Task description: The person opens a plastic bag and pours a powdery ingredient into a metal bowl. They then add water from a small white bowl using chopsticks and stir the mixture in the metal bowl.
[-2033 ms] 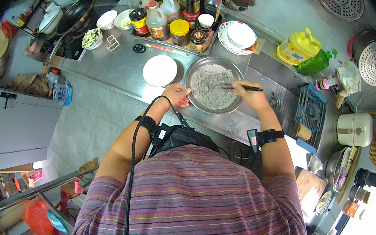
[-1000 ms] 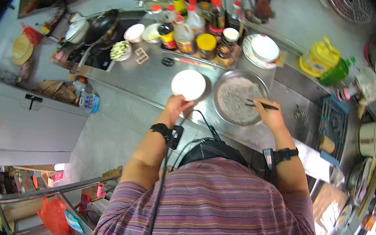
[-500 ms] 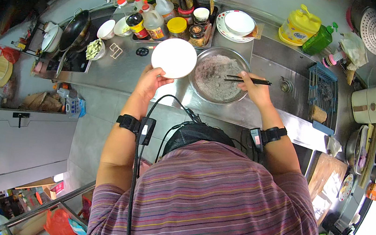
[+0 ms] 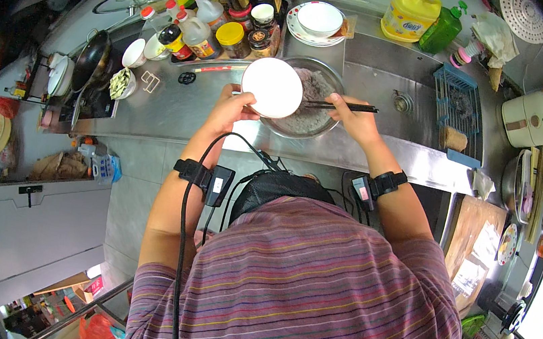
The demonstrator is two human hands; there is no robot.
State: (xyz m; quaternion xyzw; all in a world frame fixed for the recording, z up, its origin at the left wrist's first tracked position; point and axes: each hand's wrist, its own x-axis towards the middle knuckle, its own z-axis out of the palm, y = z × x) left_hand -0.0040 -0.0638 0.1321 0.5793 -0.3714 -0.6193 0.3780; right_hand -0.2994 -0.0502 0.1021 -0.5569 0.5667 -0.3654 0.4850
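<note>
A white bowl (image 4: 272,88) is gripped at its near left rim by my left hand (image 4: 232,108). It hangs over the left part of a round metal basin (image 4: 285,132); whether it holds anything is hard to see in the glare. Inside the basin lies a pale, floury mass (image 4: 319,114) with greyish-brown patches. My right hand (image 4: 355,117) closes on a pair of dark chopsticks (image 4: 363,108) above the basin's right rim. Their tips reach left over the floury mass, close to the bowl.
Sauce bottles (image 4: 196,35) and jars crowd a tray behind. Stacked plates (image 4: 308,37) with a bowl stand beyond the basin. To the right are a sink (image 4: 384,82), a blue rack (image 4: 458,111) and a rice cooker (image 4: 529,120). A wok (image 4: 91,61) sits at the left.
My left hand has brought the bowl rightward, from beside the basin to over its left part. The chopstick tips are now nearer the bowl. The whole view has shifted slightly.
</note>
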